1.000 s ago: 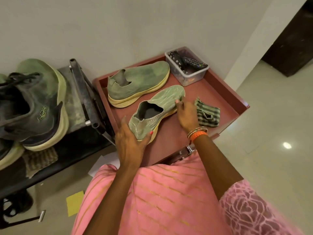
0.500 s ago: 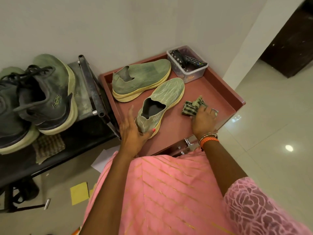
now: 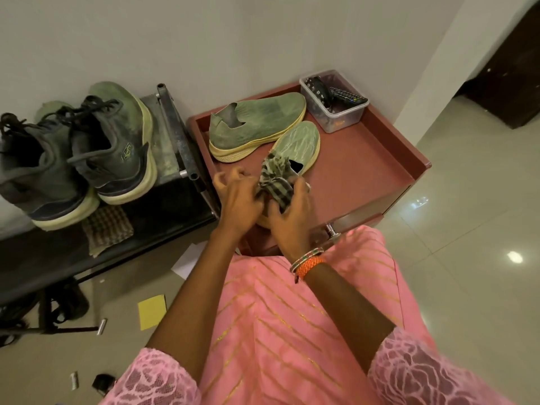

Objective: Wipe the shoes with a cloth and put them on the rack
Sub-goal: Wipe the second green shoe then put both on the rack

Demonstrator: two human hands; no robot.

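Observation:
Two green slip-on shoes lie on a red-brown cabinet top [image 3: 365,171]. The far shoe [image 3: 257,124] rests on its side by the wall. The near shoe [image 3: 301,141] points away from me, and my hands and the cloth hide its heel. My right hand [image 3: 292,217] grips a bunched green checked cloth [image 3: 274,182] against the shoe's opening. My left hand [image 3: 239,200] is curled at the left side of the heel with its fingers blurred. The black metal rack [image 3: 172,127] stands to the left.
Two dark laced sneakers [image 3: 117,147] sit on the rack's top shelf beside a second checked cloth [image 3: 106,229]. A clear plastic box [image 3: 336,112] with remotes stands at the cabinet's back right. A yellow paper [image 3: 152,315] lies on the floor.
My right hand left the shoe's toe, picked up the cloth from the right of the cabinet top and brought it to the near shoe's heel. My left hand stayed at the heel.

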